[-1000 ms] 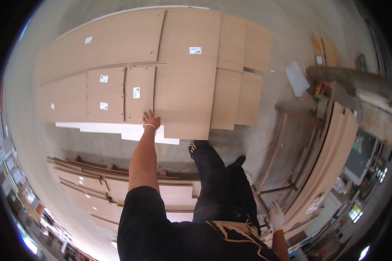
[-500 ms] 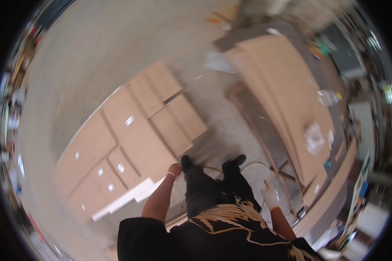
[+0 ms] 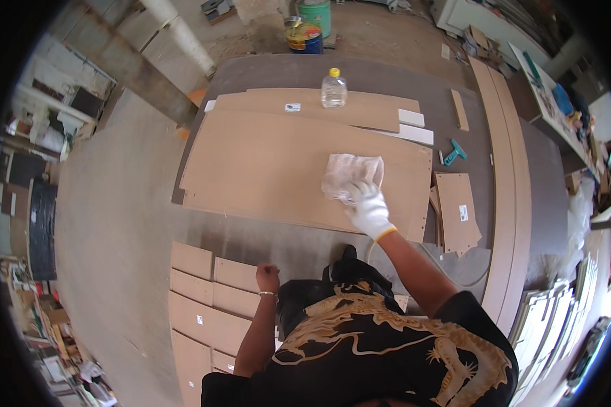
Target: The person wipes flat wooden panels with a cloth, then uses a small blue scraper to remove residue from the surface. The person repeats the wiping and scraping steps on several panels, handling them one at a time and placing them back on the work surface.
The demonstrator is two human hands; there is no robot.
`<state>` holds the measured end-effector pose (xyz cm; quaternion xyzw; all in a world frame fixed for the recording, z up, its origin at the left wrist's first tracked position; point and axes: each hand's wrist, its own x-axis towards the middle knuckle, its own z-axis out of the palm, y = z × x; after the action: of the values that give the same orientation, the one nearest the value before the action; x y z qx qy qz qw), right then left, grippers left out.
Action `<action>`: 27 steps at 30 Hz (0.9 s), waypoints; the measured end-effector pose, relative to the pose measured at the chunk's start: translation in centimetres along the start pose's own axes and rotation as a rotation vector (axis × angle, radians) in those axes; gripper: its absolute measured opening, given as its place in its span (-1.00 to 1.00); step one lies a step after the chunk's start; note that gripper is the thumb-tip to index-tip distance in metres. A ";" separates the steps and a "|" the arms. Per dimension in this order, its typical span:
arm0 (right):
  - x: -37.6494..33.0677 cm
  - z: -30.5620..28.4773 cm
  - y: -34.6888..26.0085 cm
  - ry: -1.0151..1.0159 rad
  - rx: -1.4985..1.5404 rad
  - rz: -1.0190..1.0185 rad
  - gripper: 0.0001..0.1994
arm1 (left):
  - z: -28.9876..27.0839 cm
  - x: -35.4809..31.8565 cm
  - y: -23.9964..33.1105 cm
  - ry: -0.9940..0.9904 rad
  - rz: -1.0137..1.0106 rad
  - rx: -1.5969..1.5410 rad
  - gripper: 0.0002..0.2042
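Cloth: pale and crumpled, on the large brown board just right of the frame's centre, at your gloved fingertips.
Left hand: bare, low and left of the middle of the frame; its fingers are curled in and you show nothing in it.
Floor boards: brown panels laid side by side, lower left, near your left hand.
Right hand: in a white glove, its fingers reaching onto the near edge of the cloth; whether you grip or only press, I cannot tell.
Work in hand: your right hand is at the cloth, so contact looks made; no mark on the board shows what is done or left.
Small boards: a little stack right of the large board, with a white sticker on top.
Teal tool: T-shaped, right of centre on the dark bench.
Bottle: clear, yellow-capped, upright, above centre, on a farther board.
Stickers: white, on several boards, print too small to read; no brand can be made out.
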<state>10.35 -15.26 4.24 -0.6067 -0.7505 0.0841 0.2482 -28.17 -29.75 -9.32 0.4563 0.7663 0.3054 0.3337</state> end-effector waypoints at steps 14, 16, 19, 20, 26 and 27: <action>0.4 0.5 8.4 0.141 0.020 0.360 -0.80 | 6.4 13.5 17.9 -0.028 0.544 0.539 -0.32; -1.4 -1.0 7.6 0.397 -0.094 0.145 -0.82 | 6.8 15.6 17.6 0.007 0.497 0.597 -0.28; -2.2 -1.0 4.7 0.186 -0.001 0.154 -0.80 | 8.0 16.1 17.1 -0.003 0.511 0.568 -0.27; -2.2 -0.4 3.3 -0.004 0.118 0.251 -0.81 | 8.3 15.3 16.8 -0.005 0.540 0.498 -0.28; 7.1 6.9 -4.1 -0.664 0.122 -0.702 -0.73 | 5.3 11.4 13.9 0.194 0.451 0.191 -0.31; 10.5 8.1 -4.8 -0.687 0.173 -0.779 -0.71 | 3.8 11.3 13.3 0.233 0.446 0.170 -0.32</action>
<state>0.85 -5.00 2.13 -0.1974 -0.9488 0.2414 0.0501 -22.67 -13.61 -3.95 0.6019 0.7030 0.3564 0.1284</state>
